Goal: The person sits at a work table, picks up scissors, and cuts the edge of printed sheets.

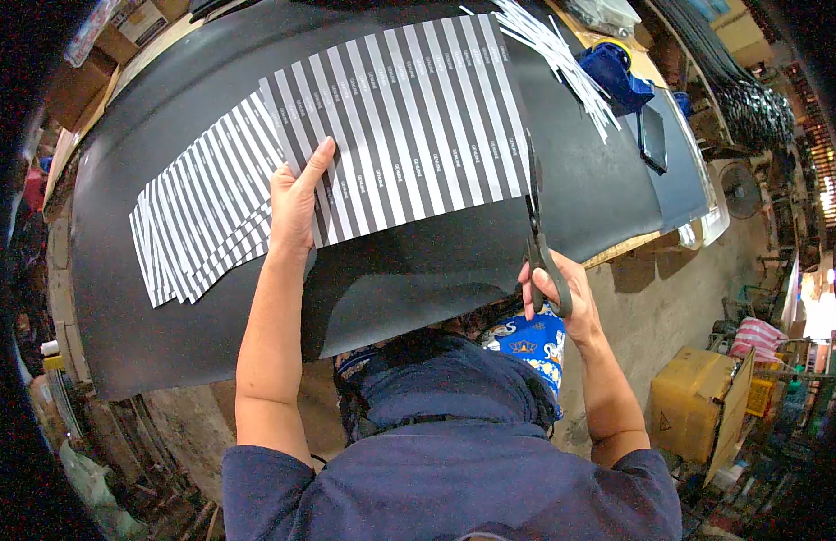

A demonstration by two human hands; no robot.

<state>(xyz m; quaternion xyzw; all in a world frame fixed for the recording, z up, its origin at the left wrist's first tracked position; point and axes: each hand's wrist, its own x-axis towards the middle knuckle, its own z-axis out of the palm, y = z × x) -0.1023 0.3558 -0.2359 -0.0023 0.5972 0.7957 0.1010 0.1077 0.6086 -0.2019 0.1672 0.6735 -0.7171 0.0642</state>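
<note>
My left hand [296,198] grips the left edge of a black-and-white striped sheet [409,126], thumb on top. Small "GENUINE" lettering runs along the dark stripes. A fanned pile of similar striped sheets [197,212] lies on the table to the left of that hand, partly under the held sheet. In my right hand [567,293] is a pair of black scissors [535,212], fingers through the handle loops. Its blades point away from me at the sheet's right edge. Whether they touch the paper is hard to tell.
A dark mat [391,279] covers the table. Loose white strips [562,68] lie at the back right, near a blue object [614,77] and a dark phone-like item [653,140]. On the floor to the right stand a cardboard box [693,401] and a fan [741,187].
</note>
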